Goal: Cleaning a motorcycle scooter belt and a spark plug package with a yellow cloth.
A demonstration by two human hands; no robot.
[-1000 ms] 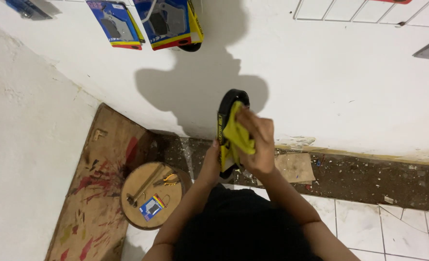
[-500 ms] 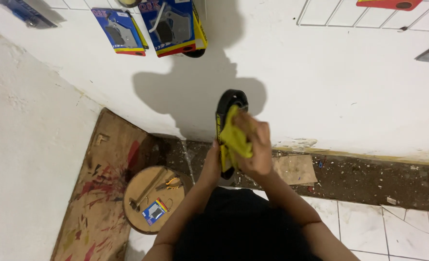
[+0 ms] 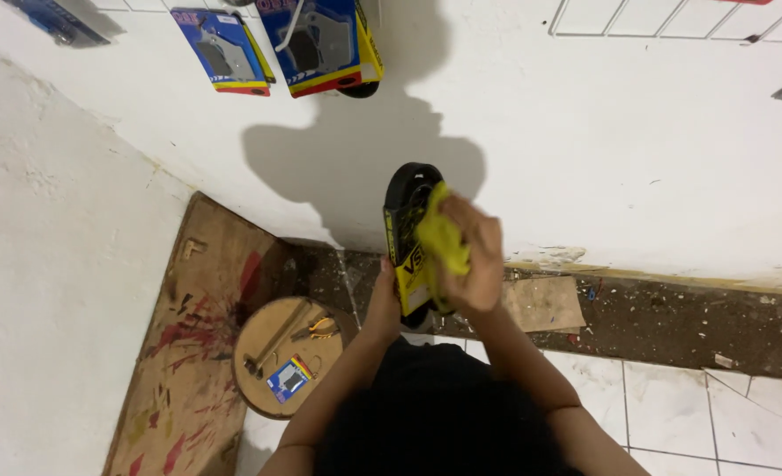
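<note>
The black tyre (image 3: 406, 231) with its yellow label is clasped by the left hand (image 3: 382, 304), while the right hand (image 3: 470, 260) presses a yellow cloth (image 3: 442, 240) against it.

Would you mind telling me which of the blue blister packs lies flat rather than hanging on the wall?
The small blue pack on the round wooden disc, beside the hammer; the other two blue packs hang on the white wall.

My right hand (image 3: 472, 256) and the cloth (image 3: 442, 240) cover much of the tyre (image 3: 406, 211); my left hand (image 3: 382, 304) is half hidden behind it.
</note>
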